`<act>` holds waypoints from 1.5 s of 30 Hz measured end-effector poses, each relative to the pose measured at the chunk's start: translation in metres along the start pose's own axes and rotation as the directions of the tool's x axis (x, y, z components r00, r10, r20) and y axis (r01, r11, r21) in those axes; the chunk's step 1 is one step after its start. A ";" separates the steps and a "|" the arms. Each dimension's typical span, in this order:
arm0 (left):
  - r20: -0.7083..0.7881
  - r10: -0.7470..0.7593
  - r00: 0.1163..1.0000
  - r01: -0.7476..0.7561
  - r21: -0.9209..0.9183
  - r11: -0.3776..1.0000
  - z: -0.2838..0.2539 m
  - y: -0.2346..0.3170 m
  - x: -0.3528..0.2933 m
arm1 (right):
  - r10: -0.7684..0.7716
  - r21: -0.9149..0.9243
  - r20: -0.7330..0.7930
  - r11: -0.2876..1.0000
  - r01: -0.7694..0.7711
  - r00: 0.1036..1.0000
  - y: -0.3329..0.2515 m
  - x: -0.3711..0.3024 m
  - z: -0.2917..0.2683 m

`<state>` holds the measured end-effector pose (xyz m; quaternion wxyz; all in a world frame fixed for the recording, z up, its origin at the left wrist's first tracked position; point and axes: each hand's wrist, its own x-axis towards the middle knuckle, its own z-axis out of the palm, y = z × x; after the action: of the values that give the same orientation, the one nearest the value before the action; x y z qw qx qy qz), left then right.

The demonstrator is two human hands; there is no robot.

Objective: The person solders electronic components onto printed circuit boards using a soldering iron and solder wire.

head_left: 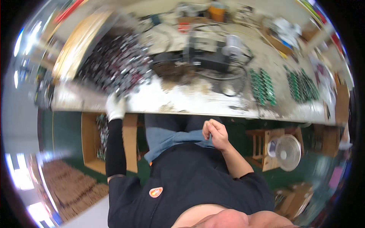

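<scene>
My left hand (115, 108), in a white glove, is at the table's front edge, touching the near side of a large heap of small grey metal parts (118, 60). Its fingertips blur into the parts, so I cannot make out whether any is gripped. A black sleeve covers that forearm. My bare right hand (216, 133) hovers over my lap, in front of the table edge, with its fingers curled into a loose fist. Nothing shows in it. Below my left hand stands an open cardboard box (131, 142) with more small parts inside.
A black device (209, 60) with cables stands mid-table beside a dark brown pile (173, 70). Rows of green parts (262, 87) and a second green group (300, 85) lie to the right. A wooden stool (272, 159) with a round white fan-like object (288, 152) is below.
</scene>
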<state>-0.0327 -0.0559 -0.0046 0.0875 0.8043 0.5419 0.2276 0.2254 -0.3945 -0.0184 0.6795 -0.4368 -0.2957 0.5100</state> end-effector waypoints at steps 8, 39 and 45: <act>-0.124 -0.251 0.960 0.158 -0.500 0.851 -0.001 0.043 -0.044 | -0.369 -0.019 -0.270 0.925 0.378 0.889 -0.062 -0.034 -0.102; 0.281 -0.144 0.949 0.313 -0.901 0.302 0.031 0.127 -0.033 | -0.779 -0.842 -0.521 0.536 -0.061 0.349 -0.166 0.026 -0.153; 0.375 0.041 0.926 0.338 -0.873 0.350 0.022 0.117 -0.043 | -0.426 -0.548 -0.643 0.837 0.007 0.637 -0.118 0.031 -0.091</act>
<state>0.0616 -0.1395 0.0095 0.6351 0.5860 0.3673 0.3441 0.3637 -0.4029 0.0452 0.6613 -0.7243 -0.1651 0.1034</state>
